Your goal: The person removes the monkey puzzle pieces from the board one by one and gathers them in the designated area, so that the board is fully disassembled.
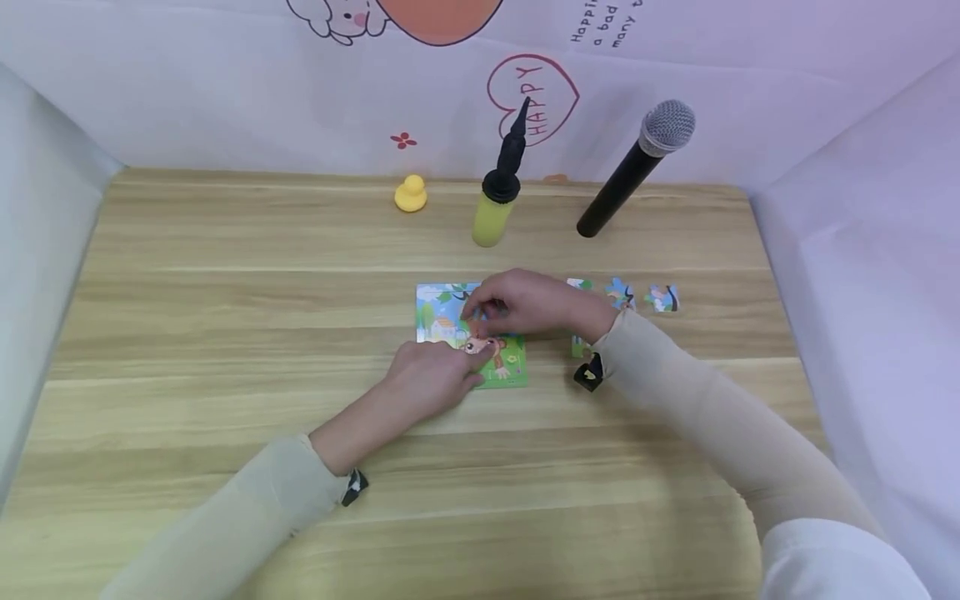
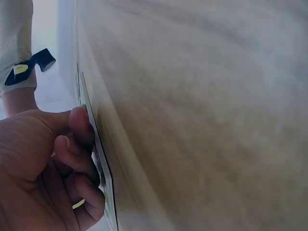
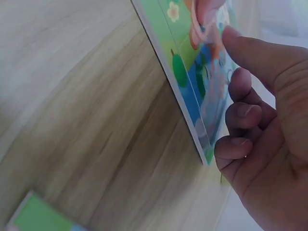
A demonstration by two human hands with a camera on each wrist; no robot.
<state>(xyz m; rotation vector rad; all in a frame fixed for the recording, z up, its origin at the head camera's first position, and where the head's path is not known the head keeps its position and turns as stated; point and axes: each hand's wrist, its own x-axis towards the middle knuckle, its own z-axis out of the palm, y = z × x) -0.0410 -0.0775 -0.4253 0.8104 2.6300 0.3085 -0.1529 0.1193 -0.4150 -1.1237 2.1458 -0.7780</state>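
A jigsaw puzzle board [image 1: 512, 371] with a cartoon animal, a house and green grass lies mid-table. My left hand [image 1: 431, 379] rests at its lower left, its index finger stretched onto the picture. In the left wrist view the other fingers [image 2: 79, 159] are bent against the board's edge. Over the upper right of the board is my right hand [image 1: 528, 302], thumb and index finger bent down to the picture. The right wrist view shows the thumb [image 3: 250, 53] close to the board [image 3: 185, 89]; whether a piece is between the fingertips is hidden.
Loose puzzle pieces [image 1: 619, 292] lie right of the board, one [image 1: 663, 298] farther out and others partly under the right wrist. Behind stand a yellow duck [image 1: 411, 194], a green-and-black hand pump [image 1: 495, 208] and a microphone [image 1: 630, 179]. White walls enclose the wooden table [image 1: 225, 333].
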